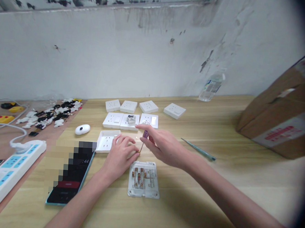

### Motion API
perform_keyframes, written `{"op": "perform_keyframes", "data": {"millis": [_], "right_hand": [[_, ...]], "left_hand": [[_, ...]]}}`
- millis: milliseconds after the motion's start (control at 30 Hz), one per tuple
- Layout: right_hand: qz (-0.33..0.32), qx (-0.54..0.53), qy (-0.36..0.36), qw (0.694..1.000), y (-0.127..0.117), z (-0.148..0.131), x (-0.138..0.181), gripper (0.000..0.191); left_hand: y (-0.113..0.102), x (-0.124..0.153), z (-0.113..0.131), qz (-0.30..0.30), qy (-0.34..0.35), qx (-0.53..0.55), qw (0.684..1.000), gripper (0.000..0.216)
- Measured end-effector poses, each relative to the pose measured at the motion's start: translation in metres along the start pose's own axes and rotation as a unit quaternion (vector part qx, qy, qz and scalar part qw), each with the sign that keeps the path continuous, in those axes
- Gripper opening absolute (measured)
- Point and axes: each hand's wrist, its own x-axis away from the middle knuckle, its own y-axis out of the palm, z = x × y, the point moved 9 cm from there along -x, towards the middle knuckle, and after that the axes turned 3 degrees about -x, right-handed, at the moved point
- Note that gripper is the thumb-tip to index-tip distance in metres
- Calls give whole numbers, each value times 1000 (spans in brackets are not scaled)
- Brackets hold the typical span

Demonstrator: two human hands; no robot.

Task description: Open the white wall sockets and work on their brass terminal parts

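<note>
My right hand (163, 147) is closed round a small purple-handled screwdriver (143, 139) whose thin shaft points down and left toward my left hand. My left hand (120, 155) rests on the wooden table with its fingers curled and pinched together near the screwdriver tip; what they hold is too small to make out. Just in front of both hands lies an opened socket module (144, 179), back side up, with brass contacts showing. A white cover plate (106, 141) lies beside my left hand.
Several white wall sockets (128, 106) sit in two rows behind the hands. A teal screwdriver (199, 150) lies at right, a phone (71, 178) at left, a power strip (12, 162) far left, a cardboard box (283, 122) at right, a bottle (211, 87) by the wall.
</note>
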Motion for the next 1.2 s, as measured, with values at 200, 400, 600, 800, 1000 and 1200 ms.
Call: {"op": "perform_keyframes", "data": {"millis": [200, 400, 600, 800, 1000, 1200], "right_hand": [[-3, 1, 0, 1000, 0, 0, -2, 42], [4, -3, 2, 1000, -1, -1, -3, 41], [12, -5, -5, 1000, 0, 0, -2, 41], [46, -21, -11, 999, -4, 3, 3, 40], [65, -43, -11, 997, -7, 5, 6, 38], [68, -52, -12, 996, -7, 6, 7, 37]], "left_hand": [[1, 0, 0, -2, -5, 1, 1000, 7], [-3, -1, 2, 4, -8, 6, 1000, 7], [-3, 0, 2, 0, -9, 5, 1000, 7], [-2, 0, 1, -9, -9, 1, 1000, 8], [-2, 0, 1, -14, -8, 3, 1000, 8], [-2, 0, 1, -16, -7, 4, 1000, 8]]}}
